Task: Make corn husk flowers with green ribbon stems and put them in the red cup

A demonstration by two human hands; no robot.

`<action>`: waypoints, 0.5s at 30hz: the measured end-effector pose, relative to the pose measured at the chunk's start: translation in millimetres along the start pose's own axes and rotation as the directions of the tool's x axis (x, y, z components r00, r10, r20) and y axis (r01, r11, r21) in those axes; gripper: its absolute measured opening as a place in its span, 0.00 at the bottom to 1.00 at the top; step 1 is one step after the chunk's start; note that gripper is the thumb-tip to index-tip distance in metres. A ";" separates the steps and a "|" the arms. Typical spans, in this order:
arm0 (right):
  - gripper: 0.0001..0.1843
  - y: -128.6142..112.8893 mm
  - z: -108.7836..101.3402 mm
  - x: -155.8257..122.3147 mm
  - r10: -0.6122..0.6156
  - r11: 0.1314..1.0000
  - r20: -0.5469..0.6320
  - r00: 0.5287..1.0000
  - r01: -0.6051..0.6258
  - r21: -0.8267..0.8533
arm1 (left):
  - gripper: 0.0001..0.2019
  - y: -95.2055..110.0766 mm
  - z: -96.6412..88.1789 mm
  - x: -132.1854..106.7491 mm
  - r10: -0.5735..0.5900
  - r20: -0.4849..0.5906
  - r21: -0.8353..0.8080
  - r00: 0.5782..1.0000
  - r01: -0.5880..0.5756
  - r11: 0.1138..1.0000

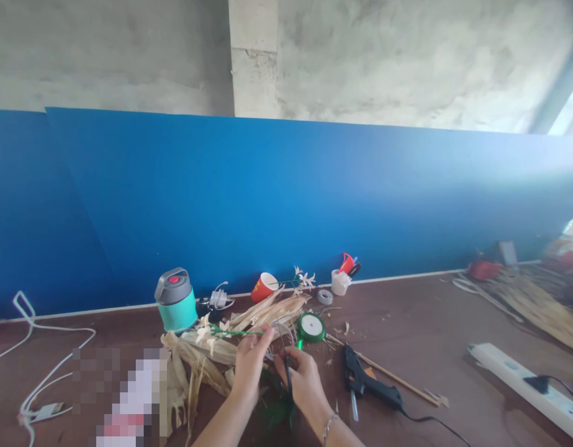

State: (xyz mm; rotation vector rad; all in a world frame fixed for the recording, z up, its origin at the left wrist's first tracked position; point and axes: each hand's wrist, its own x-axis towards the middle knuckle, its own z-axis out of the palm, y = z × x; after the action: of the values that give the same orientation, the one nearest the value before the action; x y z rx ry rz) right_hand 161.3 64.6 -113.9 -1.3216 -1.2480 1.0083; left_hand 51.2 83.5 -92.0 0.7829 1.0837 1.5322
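Note:
My left hand [251,366] is closed, pinching the green stem of a spray of cream flowers [214,329] that points left. Beside it, my right hand [305,379] is closed around the dark handles of what look like scissors [287,372]; their thin tips reach up between my hands and are hard to make out. Dry corn husks [193,354] lie under and left of my left hand. Just beyond my right hand rests a green ribbon spool [311,327]. Dark green material [274,413] lies beneath my wrists, partly hidden.
A black glue gun [367,382] and a thin stick [393,375] lie to the right, near a white power strip [532,385]. At the back stand a teal flask [177,307], a tipped red cup [264,287], tape [324,297] and a white cup [340,283]. White cables [39,391] sprawl left.

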 end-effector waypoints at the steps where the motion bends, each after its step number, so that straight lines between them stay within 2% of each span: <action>1: 0.08 -2.1 0.5 -1.9 -0.016 1.000 0.013 1.000 0.016 0.005 | 0.14 0.4 0.7 -1.2 -0.004 0.034 0.041 0.999 0.002 0.999; 5: 0.07 -8.2 2.2 -7.4 -0.069 0.996 0.064 0.996 0.065 0.058 | 0.14 1.4 1.5 -3.0 0.018 0.110 0.140 0.994 -0.033 0.990; 10: 0.10 -8.2 1.5 -6.9 -0.098 0.988 0.080 0.992 0.087 0.129 | 0.13 5.4 1.4 -3.0 0.082 0.167 0.164 0.983 -0.109 0.980; 15: 0.12 -3.6 3.2 -6.0 -0.098 0.971 0.070 0.993 0.080 0.225 | 0.12 3.5 2.3 -2.1 0.097 0.193 0.184 0.976 -0.133 0.974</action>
State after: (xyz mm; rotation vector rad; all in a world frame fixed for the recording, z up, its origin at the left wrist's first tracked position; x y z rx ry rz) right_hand 157.0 58.9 -111.1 -1.0527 -1.2061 1.1114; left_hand 52.4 81.9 -87.8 1.1180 1.0769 1.4307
